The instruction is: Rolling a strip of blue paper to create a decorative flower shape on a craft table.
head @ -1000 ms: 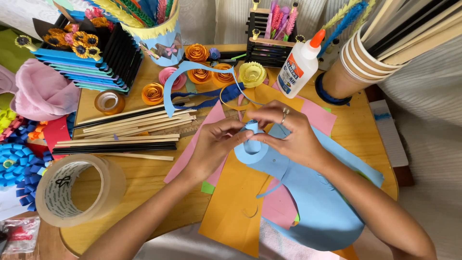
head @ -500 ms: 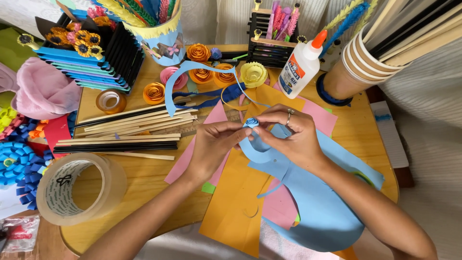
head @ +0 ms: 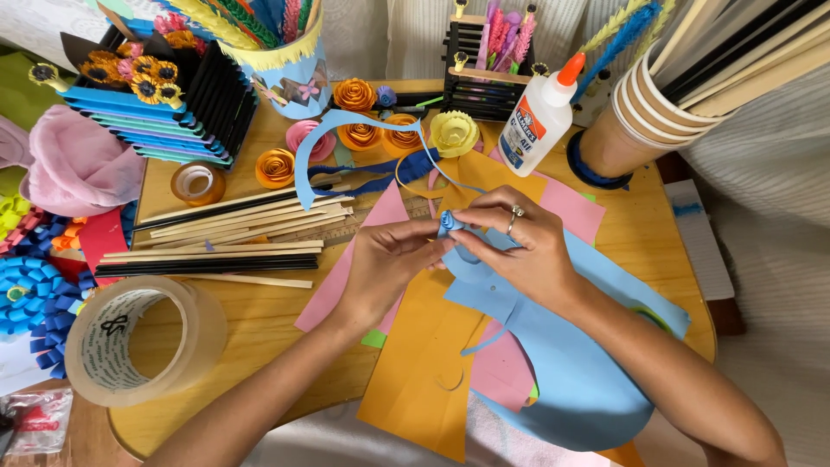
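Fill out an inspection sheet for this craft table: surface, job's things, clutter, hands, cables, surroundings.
Surface: round wooden table, mostly covered with orange, pink and blue paper sheets.
Job's things: small rolled light-blue paper coil, pinched between both hands; its long curling light-blue paper strip trails toward the table's far side.
Clutter: large roll of clear tape, bundle of thin wooden and black sticks, white glue bottle with orange cap, finished orange paper roses, small tape roll.
Hands: left hand and right hand both grip the coil.
Cables: nothing seen.
Surroundings: brown paper cups holding sticks, pink fabric, blue paper flowers.
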